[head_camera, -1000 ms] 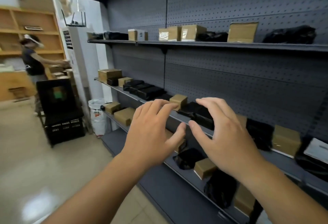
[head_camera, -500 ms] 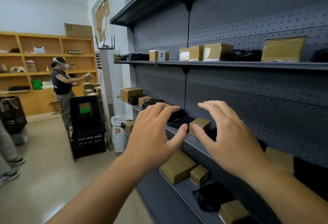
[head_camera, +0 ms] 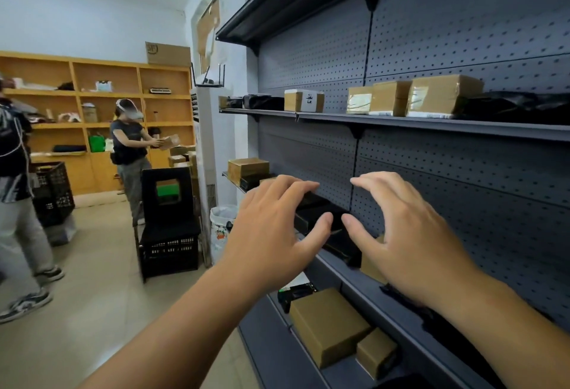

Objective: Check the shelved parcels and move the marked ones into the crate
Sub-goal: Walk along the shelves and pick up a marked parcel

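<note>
Hands are seen raised side by side in front of the grey pegboard shelving (head_camera: pixel 462 34) in the head view. The left hand (head_camera: pixel 271 234) and the right hand (head_camera: pixel 407 234) are both held loose, with fingers spread and gently curved, and nothing is gripped by either. The thumb tips are close together but apart.

Black parcels (head_camera: pixel 317 216) lie on the middle shelf (head_camera: pixel 370 299) directly behind the gap between the hands, partly hidden by the fingers. Whether they are touched cannot be told. A brown box (head_camera: pixel 248 168) is set farther along the same shelf, beyond the left hand.

On the shelf below, under the wrists, a large brown parcel (head_camera: pixel 327 324) is laid just beside a small brown parcel (head_camera: pixel 376 351). On the upper shelf (head_camera: pixel 431 125), taped brown boxes (head_camera: pixel 441 95) and a white-labelled box (head_camera: pixel 303 101) are lined up above both hands.

A black crate (head_camera: pixel 169 253) is stood on the floor to the left, well apart from the hands.
</note>
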A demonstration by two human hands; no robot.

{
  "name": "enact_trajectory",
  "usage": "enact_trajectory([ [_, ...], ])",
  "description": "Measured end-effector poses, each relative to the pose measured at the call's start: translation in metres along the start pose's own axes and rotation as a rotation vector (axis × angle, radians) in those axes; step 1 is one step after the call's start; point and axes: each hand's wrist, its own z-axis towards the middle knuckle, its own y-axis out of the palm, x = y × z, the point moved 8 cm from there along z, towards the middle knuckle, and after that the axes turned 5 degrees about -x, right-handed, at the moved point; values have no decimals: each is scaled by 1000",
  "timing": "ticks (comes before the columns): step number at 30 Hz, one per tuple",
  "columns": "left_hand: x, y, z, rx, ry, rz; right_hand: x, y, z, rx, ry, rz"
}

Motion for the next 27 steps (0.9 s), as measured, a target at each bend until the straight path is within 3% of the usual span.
enact_trajectory([
  [14, -151, 57, 155, -5, 215, -117, 13, 89, 167, 15, 148, -232],
  [27, -173, 98, 323, 68, 432, -165, 59, 79, 288, 116, 253, -573],
])
